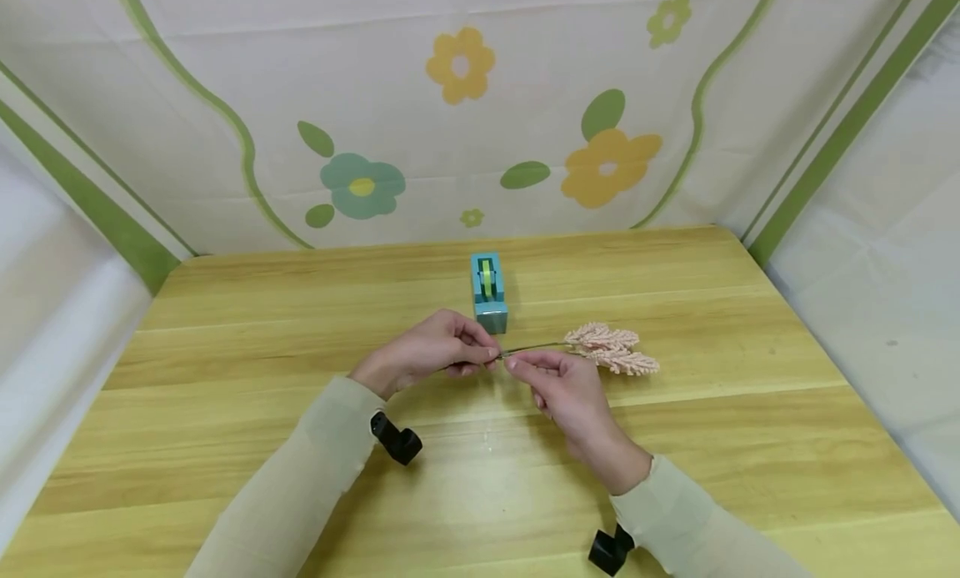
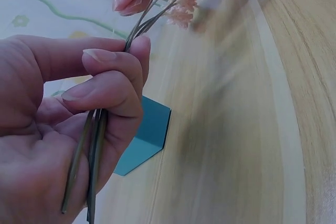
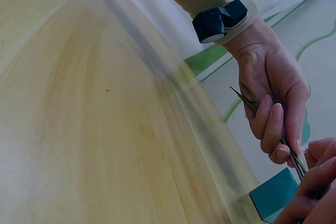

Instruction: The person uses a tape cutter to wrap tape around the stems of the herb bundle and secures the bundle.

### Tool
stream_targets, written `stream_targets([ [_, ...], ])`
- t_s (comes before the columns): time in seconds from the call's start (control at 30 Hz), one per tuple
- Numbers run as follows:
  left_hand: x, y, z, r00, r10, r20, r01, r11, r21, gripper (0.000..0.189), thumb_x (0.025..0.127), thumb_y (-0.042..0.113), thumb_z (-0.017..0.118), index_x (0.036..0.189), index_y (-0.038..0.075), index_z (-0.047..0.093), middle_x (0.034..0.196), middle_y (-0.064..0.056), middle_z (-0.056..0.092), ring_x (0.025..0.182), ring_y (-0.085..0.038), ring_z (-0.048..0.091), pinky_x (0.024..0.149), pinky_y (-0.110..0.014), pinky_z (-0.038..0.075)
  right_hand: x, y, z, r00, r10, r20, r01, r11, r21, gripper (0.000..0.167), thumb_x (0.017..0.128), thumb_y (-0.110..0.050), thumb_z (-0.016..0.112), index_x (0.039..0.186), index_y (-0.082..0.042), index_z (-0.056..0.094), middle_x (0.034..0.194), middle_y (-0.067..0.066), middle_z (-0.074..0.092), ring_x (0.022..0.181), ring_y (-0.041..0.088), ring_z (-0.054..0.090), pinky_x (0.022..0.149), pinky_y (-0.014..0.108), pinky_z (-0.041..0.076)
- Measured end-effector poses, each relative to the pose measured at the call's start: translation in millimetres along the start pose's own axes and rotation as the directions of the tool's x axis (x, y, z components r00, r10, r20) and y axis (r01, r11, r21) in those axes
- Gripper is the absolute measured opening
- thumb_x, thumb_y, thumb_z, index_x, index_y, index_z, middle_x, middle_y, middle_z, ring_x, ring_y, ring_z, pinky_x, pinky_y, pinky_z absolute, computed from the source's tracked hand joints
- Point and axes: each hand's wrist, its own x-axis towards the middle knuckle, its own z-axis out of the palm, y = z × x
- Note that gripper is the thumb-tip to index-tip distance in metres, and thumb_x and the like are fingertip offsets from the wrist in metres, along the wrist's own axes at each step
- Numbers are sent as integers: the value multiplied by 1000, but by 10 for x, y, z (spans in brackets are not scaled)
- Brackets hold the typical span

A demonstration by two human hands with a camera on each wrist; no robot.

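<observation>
Pale pink artificial flower sprigs point(image 1: 613, 350) lie to the right in the head view, with thin green stems point(image 1: 534, 347) running left to the hands. My left hand point(image 1: 435, 350) grips these stems between thumb and curled fingers; their lower ends cross the palm in the left wrist view. Close beside it, my right hand point(image 1: 573, 394) has its thumb and finger pinched at the stems. A small clear film, looking like a piece of tape point(image 2: 135, 7), shows at its fingertips in the left wrist view. A blue tape dispenser point(image 1: 491, 311) stands just behind the hands.
The hands work above a wooden table point(image 1: 480, 495). A white cloth backdrop point(image 1: 420, 128) with printed flowers rises along its far edge. Black wrist cameras point(image 1: 396, 439) sit on both sleeves.
</observation>
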Motion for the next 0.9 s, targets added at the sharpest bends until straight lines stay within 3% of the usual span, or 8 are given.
stream_targets([
  [0.3, -13, 0, 12, 1000, -7, 16, 8, 999, -33, 20, 104, 10, 71, 116, -6, 74, 99, -16, 78, 67, -13, 53, 63, -27, 42, -28, 4, 10, 999, -14, -30, 14, 1000, 5, 27, 96, -23, 83, 114, -2, 80, 76, -3, 71, 53, 5, 45, 48, 20, 32],
  [0.6, 3, -3, 29, 1000, -17, 11, 17, 997, -82, 15, 104, 9, 70, 110, -3, 76, 94, -12, 78, 63, -12, 50, 60, -27, 36, -80, 61, 73, 991, -31, -132, 31, 1000, -1, 26, 94, -25, 86, 108, -3, 83, 53, -8, 52, 48, 7, 40, 46, 22, 31],
  [0.9, -1, -8, 34, 1000, -16, 8, 17, 995, -103, 13, 104, 10, 70, 108, 0, 77, 93, -11, 78, 64, -12, 51, 62, -27, 37, -57, 101, 97, 989, -3, -151, 10, 999, 43, 25, 95, -23, 85, 109, -3, 82, 54, -10, 52, 48, 6, 40, 47, 21, 32],
])
